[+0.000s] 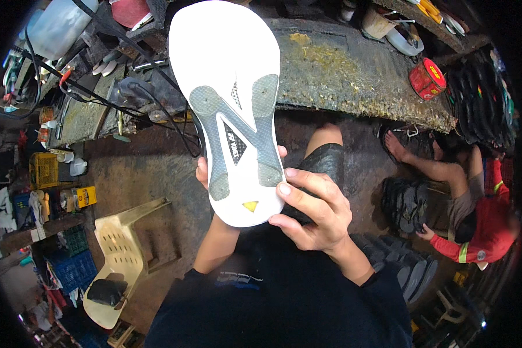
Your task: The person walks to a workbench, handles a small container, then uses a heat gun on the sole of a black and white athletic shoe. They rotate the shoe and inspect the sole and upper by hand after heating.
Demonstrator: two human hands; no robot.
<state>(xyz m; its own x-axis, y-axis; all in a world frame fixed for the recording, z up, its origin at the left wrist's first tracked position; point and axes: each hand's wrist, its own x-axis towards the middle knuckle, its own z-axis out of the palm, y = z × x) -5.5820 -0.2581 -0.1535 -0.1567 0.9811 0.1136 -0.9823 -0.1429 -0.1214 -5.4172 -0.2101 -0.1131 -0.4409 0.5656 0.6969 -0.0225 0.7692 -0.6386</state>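
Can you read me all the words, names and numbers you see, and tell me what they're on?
I won't copy out words or names, but here's where they are:
White sole: pale letters in its dark window.
Red container: lettering on its lid.
Dark shirt: small print, too small to read.
Yellow box: marks too small to read.

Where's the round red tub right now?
In the head view, the round red tub is at the upper right, on the right end of the worn workbench, just left of the black footwear.
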